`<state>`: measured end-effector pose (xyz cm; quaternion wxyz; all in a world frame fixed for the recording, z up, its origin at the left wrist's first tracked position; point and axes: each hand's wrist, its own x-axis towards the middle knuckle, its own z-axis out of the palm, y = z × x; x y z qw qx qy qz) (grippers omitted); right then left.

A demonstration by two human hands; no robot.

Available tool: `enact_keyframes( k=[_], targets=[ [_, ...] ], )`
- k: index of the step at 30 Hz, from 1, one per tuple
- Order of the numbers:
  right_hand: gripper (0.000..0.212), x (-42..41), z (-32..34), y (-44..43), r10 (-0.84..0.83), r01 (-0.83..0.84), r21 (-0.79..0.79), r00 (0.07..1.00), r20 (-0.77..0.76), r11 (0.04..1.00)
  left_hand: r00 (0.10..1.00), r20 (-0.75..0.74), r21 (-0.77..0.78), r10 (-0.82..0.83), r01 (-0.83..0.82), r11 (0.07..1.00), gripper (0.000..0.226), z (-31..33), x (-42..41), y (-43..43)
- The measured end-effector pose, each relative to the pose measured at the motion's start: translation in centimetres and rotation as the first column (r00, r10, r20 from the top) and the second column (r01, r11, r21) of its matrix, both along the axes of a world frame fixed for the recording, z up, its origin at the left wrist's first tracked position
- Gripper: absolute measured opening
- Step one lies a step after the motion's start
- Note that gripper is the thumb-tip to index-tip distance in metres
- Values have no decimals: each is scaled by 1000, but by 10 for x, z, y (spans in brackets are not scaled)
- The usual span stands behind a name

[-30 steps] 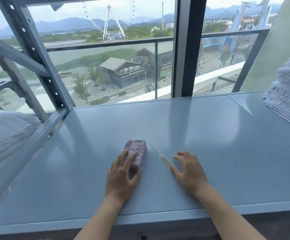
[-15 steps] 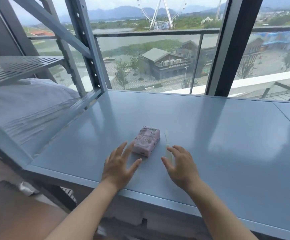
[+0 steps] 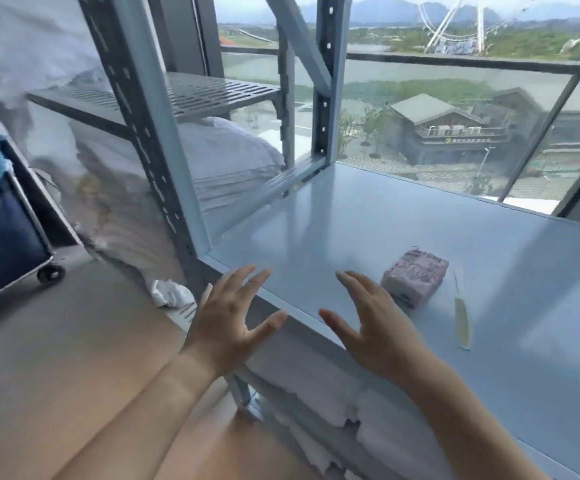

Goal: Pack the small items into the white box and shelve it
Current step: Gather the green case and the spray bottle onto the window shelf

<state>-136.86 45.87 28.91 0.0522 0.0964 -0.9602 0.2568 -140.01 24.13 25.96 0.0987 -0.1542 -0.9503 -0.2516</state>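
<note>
A small pink packet (image 3: 415, 278) lies on the grey-blue shelf top (image 3: 368, 220), near its front edge. Just right of it lies a thin wrapped stick (image 3: 462, 313), pointing front to back. My right hand (image 3: 368, 323) hovers open over the front edge, left of the packet and apart from it. Further left, my left hand (image 3: 233, 317) is spread open over the shelf's front left corner, holding nothing. No white box is in view.
A metal upright (image 3: 156, 133) rises at the shelf's left corner, with a slotted shelf (image 3: 195, 95) behind it. White folded linen (image 3: 219, 161) fills the rack to the left and lies below the shelf top. A blue wheeled cart (image 3: 4, 230) stands far left. A glass window runs behind.
My view has swung left. Both hands have drawn back from the pink packet and the stick toward the shelf's front left corner, and both items now lie untouched to their right.
</note>
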Motion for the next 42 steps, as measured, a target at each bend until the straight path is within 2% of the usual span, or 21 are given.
enact_keyframes(
  k=[4, 10, 15, 21, 27, 32, 42],
  targets=[
    [67, -11, 4, -78, 118, -118, 32, 993, 10, 992, 996, -2, -49, 89, -89, 995, 78, 1, 7, -77],
    [72, -39, 10, -213, 229, -229, 22, 973, -16, 973, 975, -7, -38, 222, -222, 974, 75, 12, 5, -211],
    [70, -68, 19, -311, 256, -256, 22, 966, -38, 967, 962, -30, -34, 270, -271, 962, 77, 17, -1, -304],
    [67, -114, 28, -387, 268, -268, 3, 963, -32, 963, 960, -57, 4, 274, -274, 962, 73, 29, -40, -377],
    [63, -193, 53, -430, 254, -250, 47, 961, -113, 967, 966, -100, -44, 237, -242, 969, 73, 48, -117, -434],
    [61, -282, 84, -467, 227, -217, 67, 945, -236, 974, 972, -149, -100, 180, -196, 976, 75, 82, -214, -475],
    [59, -444, 134, -515, 123, -125, 15, 932, -340, 992, 959, -273, -37, 80, -94, 995, 71, 134, -406, -518]
  ],
)
